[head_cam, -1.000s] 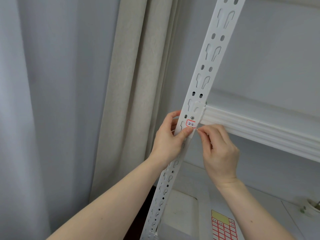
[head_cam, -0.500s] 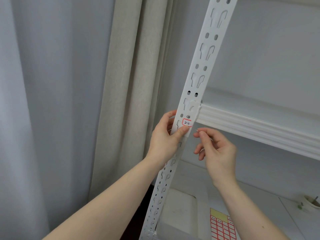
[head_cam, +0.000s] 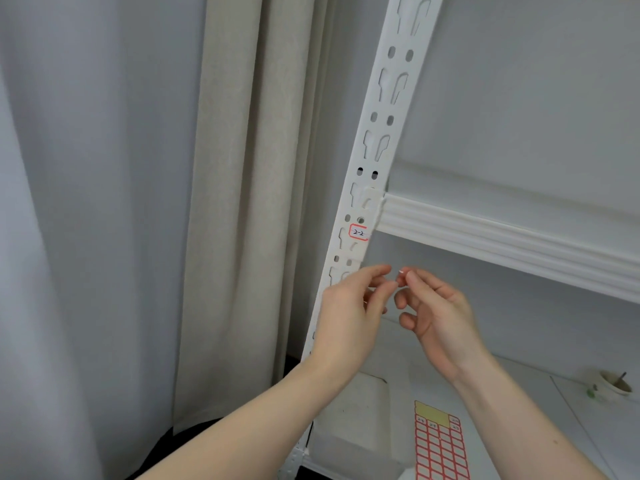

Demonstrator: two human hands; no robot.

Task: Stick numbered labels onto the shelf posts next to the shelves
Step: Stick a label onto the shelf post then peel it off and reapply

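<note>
**A:** Where is the label sitting, and why there?

**B:** The label (head_cam: pixel 358 232) is stuck on the white slotted shelf post (head_cam: pixel 377 147), directly beside the end of the ribbed shelf edge (head_cam: pixel 502 244) where that edge meets the post. My guess is it sits there so the number reads against that one shelf. Its right side seems to wrap slightly round the post's corner.

**A:** Can you read it?

**B:** It has a red border with handwriting that looks like "2-2". I see no other writing on the post.

**A:** And the hands?

**B:** Both are below the label, clear of it. The left hand (head_cam: pixel 346 317) is in front of the post, its fingers (head_cam: pixel 379 271) loosely curled and apart, holding nothing I can make out. The right hand (head_cam: pixel 440 317) is just right of the post, thumb and forefinger close together near a tiny pale speck; whether they pinch something, I cannot tell.

**A:** Where would more labels come from?

**B:** A red-gridded sticker sheet (head_cam: pixel 440 445) lies on the lower shelf (head_cam: pixel 519 410), well below the label. Its top row carries small handwritten numbers, too small to read, and the yellow patch suggests some stickers are already peeled.
</note>
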